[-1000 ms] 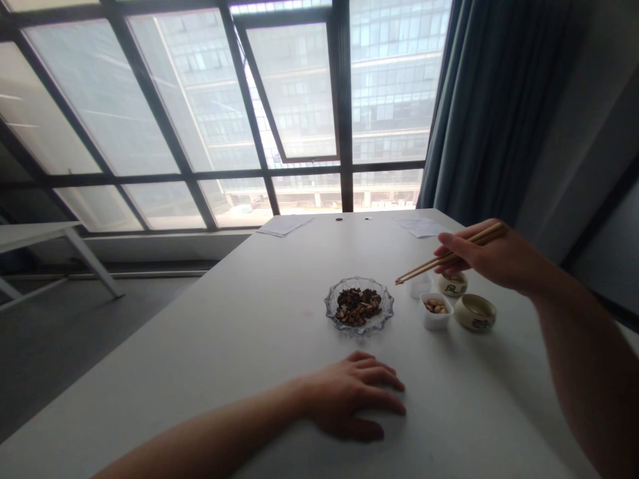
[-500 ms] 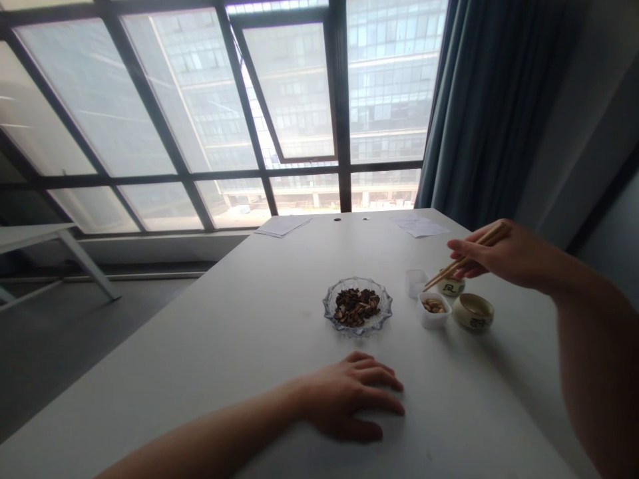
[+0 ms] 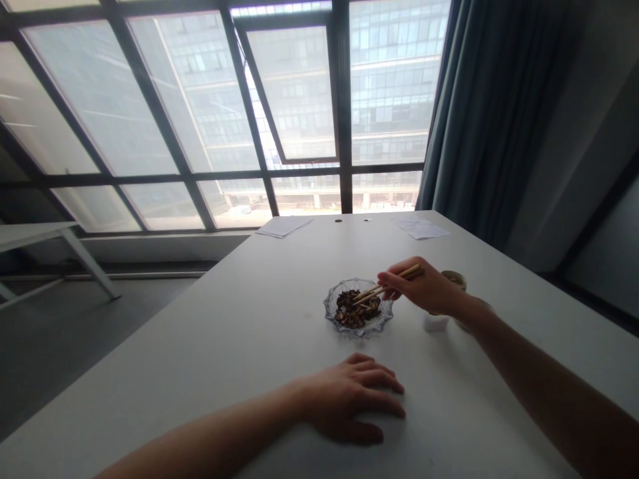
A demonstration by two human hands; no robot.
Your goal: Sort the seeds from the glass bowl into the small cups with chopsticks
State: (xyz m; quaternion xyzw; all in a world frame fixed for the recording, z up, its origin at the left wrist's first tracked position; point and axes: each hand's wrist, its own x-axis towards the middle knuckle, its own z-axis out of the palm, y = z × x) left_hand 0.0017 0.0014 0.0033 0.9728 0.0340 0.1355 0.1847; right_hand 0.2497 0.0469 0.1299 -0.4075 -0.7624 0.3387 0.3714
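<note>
Head camera, looking down the long white table [image 3: 239,332]. The right hand [image 3: 424,289] is out over the middle of it, fingers closed around a pair of chopsticks [image 3: 387,287] in a firm working grip. The sticks run from the hand down and to the left, with the thick ends poking out past the knuckles on the right. The tips are right in among the dark seeds [image 3: 353,310] heaped in the glass dish [image 3: 360,332]. So the dish sits just left of that hand, and the long line of the sticks points straight into the pile. Whether a seed is pinched between the tips is too small to tell.

The left hand [image 3: 355,402] lies flat on the table, palm down and fingers loosely spread, holding nothing. It is on the near side of the dish with bare tabletop between them, so the right hand is clearly the closer one.

Tucked under the right wrist is a small white cup [image 3: 435,323], mostly hidden. A pale round cup [image 3: 453,276] peeks out just behind the knuckles.

At the far end, two sheets of paper [image 3: 284,226] lie by the window [image 3: 299,93], and a dark curtain [image 3: 479,113] hangs on the right.
</note>
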